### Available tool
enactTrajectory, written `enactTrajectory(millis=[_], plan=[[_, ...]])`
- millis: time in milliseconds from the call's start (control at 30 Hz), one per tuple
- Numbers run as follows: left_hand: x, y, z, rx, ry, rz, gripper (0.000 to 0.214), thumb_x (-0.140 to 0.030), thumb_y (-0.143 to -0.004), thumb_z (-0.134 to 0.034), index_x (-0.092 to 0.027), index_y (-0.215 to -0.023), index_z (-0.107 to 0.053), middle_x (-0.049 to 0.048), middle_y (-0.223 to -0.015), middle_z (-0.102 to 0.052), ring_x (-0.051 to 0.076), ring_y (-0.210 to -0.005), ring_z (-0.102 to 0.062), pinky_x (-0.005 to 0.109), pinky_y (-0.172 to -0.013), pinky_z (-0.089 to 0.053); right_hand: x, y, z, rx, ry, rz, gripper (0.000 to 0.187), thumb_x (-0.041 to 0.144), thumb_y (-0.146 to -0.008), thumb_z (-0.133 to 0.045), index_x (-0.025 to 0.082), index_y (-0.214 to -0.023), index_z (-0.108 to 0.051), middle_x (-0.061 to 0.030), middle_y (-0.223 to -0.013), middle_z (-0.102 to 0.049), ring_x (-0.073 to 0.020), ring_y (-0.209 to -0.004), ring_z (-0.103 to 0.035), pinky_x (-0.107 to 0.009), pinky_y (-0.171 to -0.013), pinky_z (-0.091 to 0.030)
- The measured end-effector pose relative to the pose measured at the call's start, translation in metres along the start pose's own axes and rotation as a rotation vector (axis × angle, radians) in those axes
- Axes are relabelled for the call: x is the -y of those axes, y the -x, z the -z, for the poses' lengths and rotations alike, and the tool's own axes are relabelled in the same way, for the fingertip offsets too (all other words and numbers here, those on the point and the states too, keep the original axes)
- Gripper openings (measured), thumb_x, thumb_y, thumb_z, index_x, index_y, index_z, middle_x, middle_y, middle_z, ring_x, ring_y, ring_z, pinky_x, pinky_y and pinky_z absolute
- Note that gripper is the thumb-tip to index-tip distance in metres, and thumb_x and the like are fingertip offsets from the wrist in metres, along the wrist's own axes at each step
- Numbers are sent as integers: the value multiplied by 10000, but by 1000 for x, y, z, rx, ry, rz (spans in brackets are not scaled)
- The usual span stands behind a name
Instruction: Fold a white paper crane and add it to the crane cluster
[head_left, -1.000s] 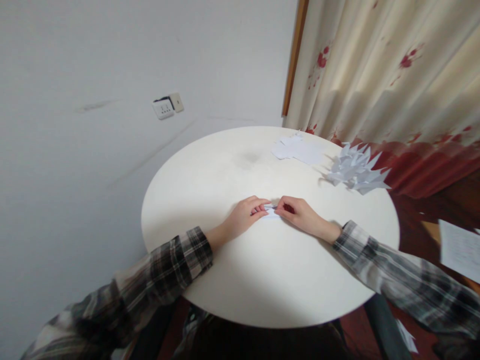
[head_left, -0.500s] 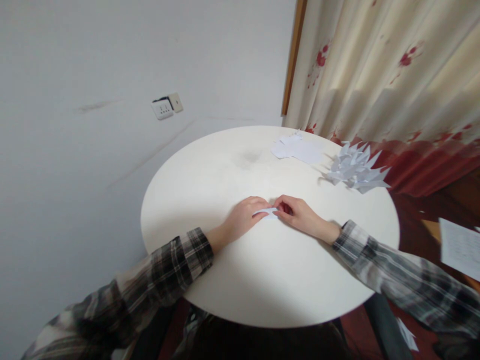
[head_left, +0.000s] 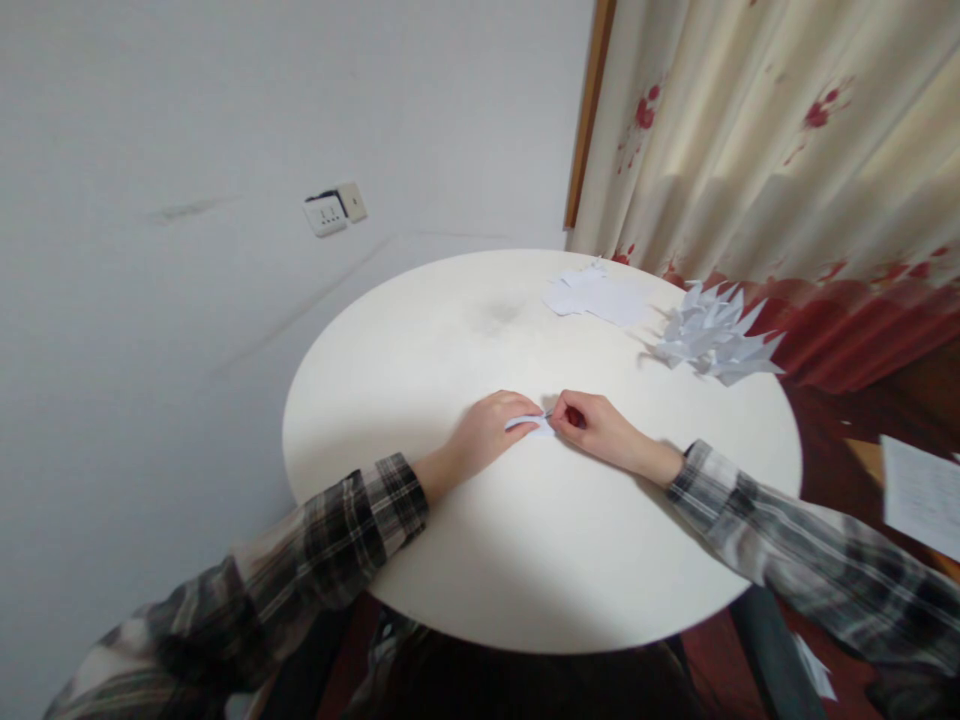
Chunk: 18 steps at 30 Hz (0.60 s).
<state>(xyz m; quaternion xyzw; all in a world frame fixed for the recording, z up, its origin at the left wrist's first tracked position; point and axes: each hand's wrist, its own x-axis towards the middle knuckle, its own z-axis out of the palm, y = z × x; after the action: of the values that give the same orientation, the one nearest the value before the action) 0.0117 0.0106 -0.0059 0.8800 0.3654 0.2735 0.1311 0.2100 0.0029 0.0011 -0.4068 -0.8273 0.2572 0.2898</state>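
A small piece of folded white paper [head_left: 541, 427] lies low over the white round table [head_left: 510, 560], between my two hands. My left hand [head_left: 491, 430] is closed on its left part, thumb on the near side and fingers on the far side. At the right end my right hand [head_left: 592, 425] pinches the paper between thumb and forefinger, its other fingers curled. The fingers cover both ends of the paper, so its full folded shape is hidden.
Several pointed folded-paper pieces [head_left: 716, 335] stand clustered at the table's right edge. Left of them lie flat white paper sheets [head_left: 596, 297]. Beyond hang patterned curtains [head_left: 735, 130]. A wall socket [head_left: 326, 215] is at the left; a printed sheet [head_left: 922, 495] lies off the table, right.
My right thumb and forefinger have closed together at the paper's right end, and the upper layer there looks shifted. My left hand stays nearly in place.
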Motion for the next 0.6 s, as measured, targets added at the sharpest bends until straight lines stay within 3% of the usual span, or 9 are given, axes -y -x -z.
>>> enactTrajectory(millis=[300,600], plan=[[2,0,-1,-29,-10,-25,138,-231,-820,-559,-194,-839,-691,38,-933,-688,160,-874,-614,315,-808,-494,-1,-1,1,20,-4,8,80,148,-752,-480,177,-677,-487,35,-602,-475,-86,-550,-401,-207,-529,-326],[1,0,-1,-11,-13,-38,155,-226,-834,-540,-189,-871,-686,44,-959,-684,163,-904,-612,323,-830,-495,-1,-2,3,41,-28,-9,82,150,-754,-485,169,-677,-507,32,-598,-476,-88,-549,-405,-207,-523,-322]])
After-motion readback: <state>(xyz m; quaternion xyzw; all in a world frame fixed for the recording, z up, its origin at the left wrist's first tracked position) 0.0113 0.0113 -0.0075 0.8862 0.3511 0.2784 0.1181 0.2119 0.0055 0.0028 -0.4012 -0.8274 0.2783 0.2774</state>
